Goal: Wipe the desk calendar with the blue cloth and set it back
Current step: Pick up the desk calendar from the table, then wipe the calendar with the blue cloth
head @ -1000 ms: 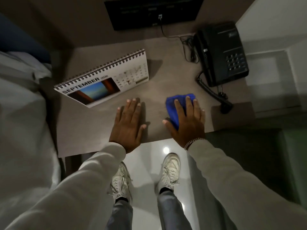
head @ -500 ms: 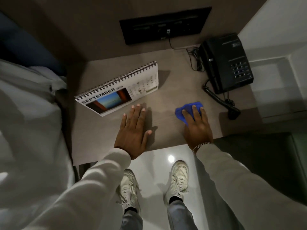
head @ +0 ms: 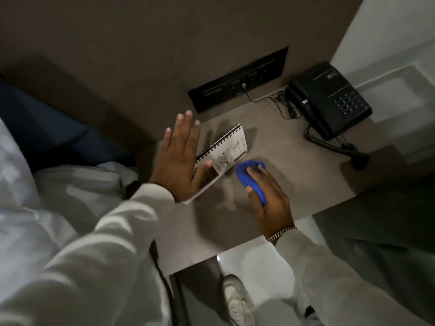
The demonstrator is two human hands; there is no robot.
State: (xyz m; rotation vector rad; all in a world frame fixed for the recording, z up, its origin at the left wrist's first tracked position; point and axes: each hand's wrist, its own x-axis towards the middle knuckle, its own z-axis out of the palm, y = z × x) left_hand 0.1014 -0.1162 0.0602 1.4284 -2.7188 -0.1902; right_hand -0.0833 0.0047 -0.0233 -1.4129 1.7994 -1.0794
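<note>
The white spiral-bound desk calendar [head: 229, 149] stands on the brown desk [head: 294, 175], near its left side. My left hand [head: 180, 158] hovers in front of it with fingers spread, covering the calendar's left half; I cannot tell whether the thumb touches the page. My right hand [head: 270, 198] grips the bunched blue cloth [head: 249, 175] just right of the calendar's lower corner, low over the desk.
A black telephone [head: 329, 100] with a coiled cord sits at the desk's back right. A black socket panel [head: 237, 81] with a plugged cable is on the wall behind. White bedding [head: 47, 196] lies to the left. My shoe [head: 235, 300] shows below the desk's front edge.
My left hand lifted off the desk and rose in front of the calendar. My right hand closed around the cloth and slid toward the calendar. The view swung left and tilted.
</note>
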